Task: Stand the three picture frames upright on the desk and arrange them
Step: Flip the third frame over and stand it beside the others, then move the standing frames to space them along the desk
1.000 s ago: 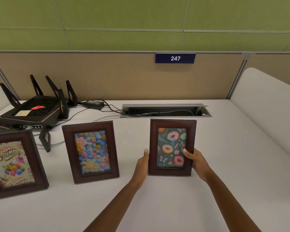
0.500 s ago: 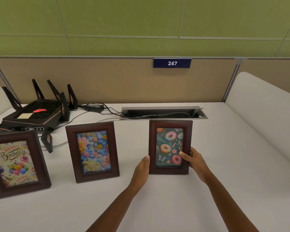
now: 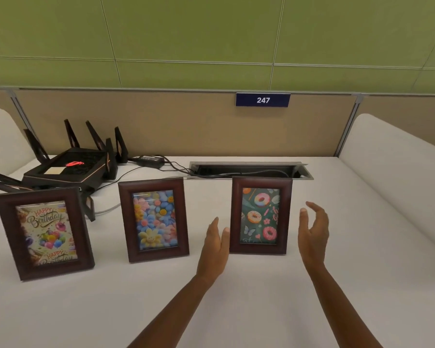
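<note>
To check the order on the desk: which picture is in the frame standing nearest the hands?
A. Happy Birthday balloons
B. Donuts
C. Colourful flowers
B: the donut frame stands between the open left hand and right hand.

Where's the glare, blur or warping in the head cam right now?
Head view: lighting soft and even, only faint shadows on the desk; thin glare streak along the top of the flower frame glass; wide-angle bowing of the partition and wall lines; right hand slightly soft.
</note>
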Demonstrator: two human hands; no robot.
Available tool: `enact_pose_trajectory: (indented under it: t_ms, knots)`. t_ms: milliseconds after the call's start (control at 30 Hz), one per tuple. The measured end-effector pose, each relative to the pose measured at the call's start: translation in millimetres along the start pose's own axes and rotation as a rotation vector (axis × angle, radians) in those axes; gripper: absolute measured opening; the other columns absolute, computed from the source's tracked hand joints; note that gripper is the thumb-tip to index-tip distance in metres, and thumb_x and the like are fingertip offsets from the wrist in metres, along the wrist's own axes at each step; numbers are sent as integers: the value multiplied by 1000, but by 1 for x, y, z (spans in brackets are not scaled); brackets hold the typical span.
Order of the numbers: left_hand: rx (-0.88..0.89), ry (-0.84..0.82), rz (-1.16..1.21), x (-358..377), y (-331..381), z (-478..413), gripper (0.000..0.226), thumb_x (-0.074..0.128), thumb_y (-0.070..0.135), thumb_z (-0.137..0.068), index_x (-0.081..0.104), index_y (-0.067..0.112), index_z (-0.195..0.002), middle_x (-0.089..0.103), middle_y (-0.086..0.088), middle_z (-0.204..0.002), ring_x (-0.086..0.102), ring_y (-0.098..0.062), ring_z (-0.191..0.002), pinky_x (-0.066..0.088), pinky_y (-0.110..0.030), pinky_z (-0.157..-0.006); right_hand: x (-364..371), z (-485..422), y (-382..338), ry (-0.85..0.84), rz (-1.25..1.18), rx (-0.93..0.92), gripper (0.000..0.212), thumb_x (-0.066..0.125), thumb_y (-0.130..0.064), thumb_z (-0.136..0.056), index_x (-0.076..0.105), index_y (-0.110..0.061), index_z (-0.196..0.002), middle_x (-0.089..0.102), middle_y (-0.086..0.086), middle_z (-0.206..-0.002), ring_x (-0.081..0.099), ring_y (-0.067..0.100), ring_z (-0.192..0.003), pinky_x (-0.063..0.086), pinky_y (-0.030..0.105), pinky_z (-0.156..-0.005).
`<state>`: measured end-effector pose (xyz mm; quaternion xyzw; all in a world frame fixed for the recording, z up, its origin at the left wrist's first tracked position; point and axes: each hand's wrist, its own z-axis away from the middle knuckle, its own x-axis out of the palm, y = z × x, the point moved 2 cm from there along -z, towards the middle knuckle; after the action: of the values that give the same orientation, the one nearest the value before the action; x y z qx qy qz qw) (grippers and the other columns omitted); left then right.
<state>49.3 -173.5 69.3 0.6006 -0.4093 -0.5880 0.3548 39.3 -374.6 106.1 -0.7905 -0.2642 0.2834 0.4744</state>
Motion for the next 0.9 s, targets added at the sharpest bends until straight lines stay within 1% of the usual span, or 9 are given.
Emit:
enact_pose_trajectory:
  t_ms: [67,167,300,400,533,600,733,833,900]
  knots:
    - [60,21,-19,-7,4,3,51,31,31,-98,18,17,-145,21,-2,-156,18,-17,-144,19,-34,-119,5,4,-12,33,-4,-46,40,40,-28,-87,49,-5,-119,48,18,-134,37,31,-132,30,35,-106]
    - [165,56,-66,-22,10,8,60,26,42,-88,22,19,-143,24,0,-155,19,-14,-144,18,-28,-117,19,12,-30,15,-1,-123,42,38,-26,-87,47,-4,-121,45,18,-138,31,29,-136,25,29,-105]
    - [324,115,-175,-47,14,11,55,26,42,-89,27,22,-140,27,1,-153,21,-11,-143,18,-19,-112,38,23,-54,-18,-74,-251,35,39,-20,-89,44,-7,-121,44,19,-137,38,30,-131,40,36,-102]
    - [416,174,-247,-70,13,13,63,16,61,-88,30,24,-137,34,-2,-150,23,-6,-137,20,-18,-110,55,34,-76,-24,-100,-343,33,38,-23,-90,43,-12,-121,44,18,-135,40,21,-128,43,40,-102]
    - [475,318,-339,-105,9,17,63,13,52,-92,39,15,-135,46,-12,-142,36,-22,-134,28,-32,-108,87,54,-102,-74,-99,-418,34,38,-18,-90,47,-2,-119,48,19,-132,38,13,-123,25,7,-105]
    - [492,355,-340,-123,4,18,56,15,48,-94,29,17,-138,40,-8,-144,30,-21,-138,26,-31,-111,104,66,-109,-126,-106,-425,34,40,-16,-90,45,-5,-122,47,17,-134,39,16,-125,25,4,-104]
    - [451,418,-329,-163,-8,19,56,26,40,-91,20,17,-142,24,-1,-150,15,-12,-140,26,-29,-111,134,94,-130,-198,-159,-395,39,37,-23,-90,42,-10,-127,45,12,-137,38,14,-128,31,17,-107]
    - [401,478,-384,-193,-19,19,63,17,54,-91,22,16,-141,30,-10,-151,16,-12,-138,19,-28,-111,156,114,-149,-266,-212,-363,41,38,-20,-90,40,-8,-129,45,11,-136,40,13,-125,27,0,-99]
    - [380,536,-441,-213,-27,19,63,16,52,-92,27,14,-141,34,-13,-149,21,-17,-138,16,-33,-111,172,127,-162,-338,-251,-336,44,37,-22,-88,39,-8,-130,44,3,-131,40,6,-119,29,-8,-90]
